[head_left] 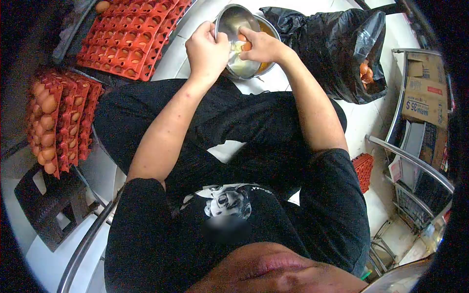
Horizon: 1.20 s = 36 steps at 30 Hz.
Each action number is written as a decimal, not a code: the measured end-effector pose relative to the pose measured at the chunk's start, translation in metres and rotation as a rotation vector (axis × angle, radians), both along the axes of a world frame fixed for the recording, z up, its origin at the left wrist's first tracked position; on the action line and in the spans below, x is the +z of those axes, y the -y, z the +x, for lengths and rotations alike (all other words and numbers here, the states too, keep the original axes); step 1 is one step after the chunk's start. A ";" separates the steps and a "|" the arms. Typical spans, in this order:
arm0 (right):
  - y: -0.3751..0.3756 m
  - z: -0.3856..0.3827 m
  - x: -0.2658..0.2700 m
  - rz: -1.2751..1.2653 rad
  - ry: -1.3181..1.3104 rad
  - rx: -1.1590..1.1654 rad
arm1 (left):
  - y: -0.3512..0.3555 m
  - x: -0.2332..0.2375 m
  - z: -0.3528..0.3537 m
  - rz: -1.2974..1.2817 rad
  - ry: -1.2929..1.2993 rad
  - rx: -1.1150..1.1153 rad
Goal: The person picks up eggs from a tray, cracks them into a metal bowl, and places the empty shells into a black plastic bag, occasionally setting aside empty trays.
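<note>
Egg (pixel 245 45) pinched, apparently cracked, between left hand (pixel 207 51) and right hand (pixel 264 46) above steel bowl (pixel 232 17); red trays (pixel 129 39) stacked beyond left hand.

Round polished steel bowl (pixel 233 20), mirror-glossy, 12 o'clock; smooth matt brown egg (pixel 246 45) there. Black plastic bag (pixel 332 53), shiny, crinkled, 2 o'clock. Red plastic egg trays (pixel 129 41), matt, 11 o'clock.

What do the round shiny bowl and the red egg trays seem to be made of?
Round shiny bowl: likely stainless steel, polished; it mirrors light. Red egg trays: probably moulded plastic, matt; uniform colour, crisp thin cell walls.
</note>
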State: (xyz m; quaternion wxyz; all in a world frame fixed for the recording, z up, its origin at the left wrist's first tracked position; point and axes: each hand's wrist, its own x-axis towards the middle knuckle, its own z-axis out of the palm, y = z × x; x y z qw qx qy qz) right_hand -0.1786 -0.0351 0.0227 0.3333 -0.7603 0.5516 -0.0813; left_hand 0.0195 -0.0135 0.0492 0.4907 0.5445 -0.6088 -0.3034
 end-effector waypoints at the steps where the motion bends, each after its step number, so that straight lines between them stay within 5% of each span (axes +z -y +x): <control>1: 0.000 -0.001 -0.001 0.007 -0.002 -0.030 | 0.001 -0.002 0.000 -0.001 0.000 -0.002; 17: 0.015 -0.013 -0.017 -0.074 0.442 -0.284 | -0.003 -0.005 -0.003 -0.197 0.260 -0.052; 19: 0.015 -0.016 -0.021 -0.096 0.375 -0.281 | -0.004 -0.003 -0.004 -0.409 0.392 -0.110; 26: 0.014 -0.017 -0.038 -0.312 0.327 -0.218 | -0.008 -0.002 0.000 -0.517 0.569 -0.154; 30: 0.005 -0.015 -0.024 -0.239 0.240 -0.324 | -0.007 -0.006 0.000 -0.528 0.524 -0.158; 34: -0.003 -0.018 0.006 -0.160 0.244 -0.552 | -0.005 0.004 0.001 -0.223 0.200 -0.028; 36: -0.013 -0.039 0.042 -0.372 0.163 -0.672 | -0.001 0.000 0.003 -0.107 0.056 -0.024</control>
